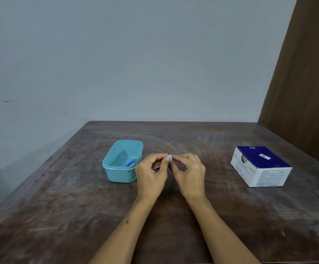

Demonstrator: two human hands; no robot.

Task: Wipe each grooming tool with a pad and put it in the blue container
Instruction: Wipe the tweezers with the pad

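Both hands meet above the middle of the table. My left hand [151,174] and my right hand [189,172] pinch a small white and blue pad packet [169,158] between their fingertips. A thin metal tool [157,167] shows just under my left fingers; I cannot tell whether the hand holds it or it lies on the table. The blue container [110,168] stands to the left of my hands, with a blue-handled grooming tool [131,163] lying inside at its near right corner.
A blue and white box of swabs [259,164] sits at the right of the worn wooden table [78,206]. A brown panel [307,92] rises at the far right, beside a pale wall.
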